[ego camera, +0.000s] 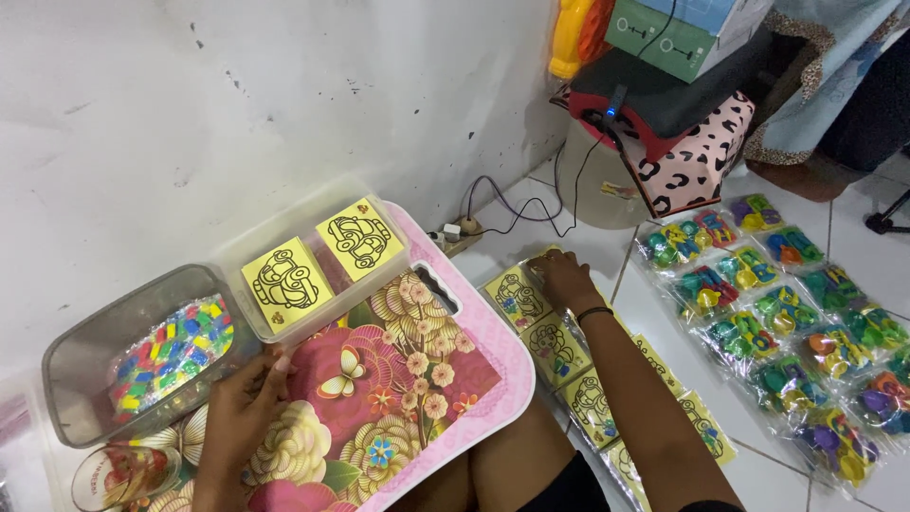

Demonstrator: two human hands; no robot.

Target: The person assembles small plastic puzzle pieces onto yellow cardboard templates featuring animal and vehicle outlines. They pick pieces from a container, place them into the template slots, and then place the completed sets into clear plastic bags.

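My right hand (561, 278) reaches out to the floor and rests, fingers curled, on the far end of a row of yellow picture cards in clear sleeves (555, 346); whether it grips one I cannot tell. My left hand (242, 406) lies on the pink flowered lap table (417, 379), fingertips touching the lower edge of a clear plastic box (313, 261) that holds two stacks of yellow cards with black car outlines. A black band is on my right wrist.
A grey bin (71, 365) with small colourful pieces stands at the left of the lap table. Several bags of bright toys (787, 332) lie on the tiled floor at the right. A bucket, boxes and cables (607, 180) stand against the white wall.
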